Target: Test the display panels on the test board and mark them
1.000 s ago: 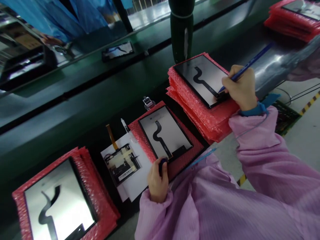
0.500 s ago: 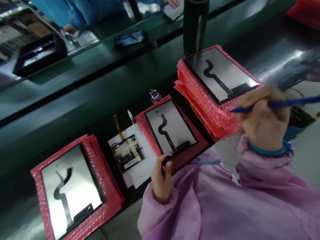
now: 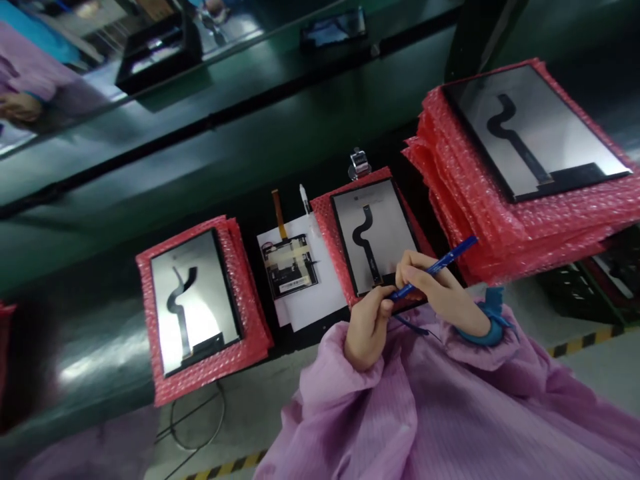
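Observation:
My right hand (image 3: 440, 293) is closed on a blue pen (image 3: 434, 267), its tip pointing down-left. My left hand (image 3: 367, 323) is curled shut right at the pen's tip; it seems to pinch a small dark cap, though I cannot make it out clearly. Both hands meet over the near edge of the middle display panel (image 3: 373, 233), which lies on red bubble wrap (image 3: 325, 220) with a black S-shaped flex cable on its back. A blue wrist strap (image 3: 487, 327) circles my right wrist. Pink sleeves cover both arms.
A tall stack of red bubble wrap (image 3: 500, 220) at the right carries another panel (image 3: 530, 133). A third panel (image 3: 193, 297) on red wrap lies at the left. Between them a small circuit board (image 3: 290, 267) rests on white paper. A dark green conveyor (image 3: 150, 173) runs behind.
My right hand has swung the pen from the right stack down-left to meet my left hand over the middle panel. The view has shifted right and down.

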